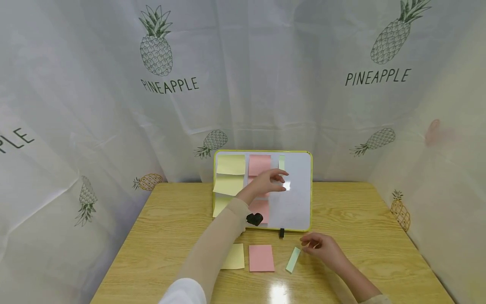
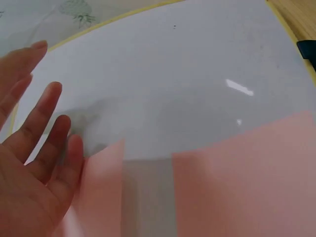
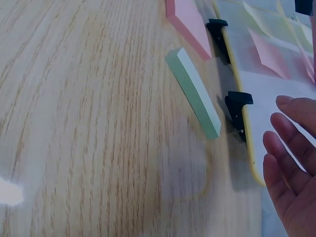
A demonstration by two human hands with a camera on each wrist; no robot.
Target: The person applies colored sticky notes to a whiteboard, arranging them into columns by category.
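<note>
My left hand (image 1: 266,182) is in front of the whiteboard (image 1: 298,202), just below a narrow green sticky strip (image 1: 282,162) on its upper part. In the left wrist view its fingers (image 2: 47,106) are spread and hold nothing. Yellow sticky notes (image 1: 230,164) form the board's left column; pink sticky notes (image 1: 260,164) form the middle one, partly behind my hand. My right hand (image 1: 324,252), fingers loosely bent and holding nothing, hovers over the table beside a narrow green sticky-note pad (image 1: 293,259). The right wrist view shows that pad (image 3: 195,94) as a thick block lying apart from the hand.
A pink sticky-note pad (image 1: 261,258) and a yellow one (image 1: 234,257), partly behind my left arm, lie on the wooden table (image 1: 167,236). A black clip foot (image 1: 282,233) supports the board's lower edge. A pineapple-print curtain (image 1: 262,84) hangs behind.
</note>
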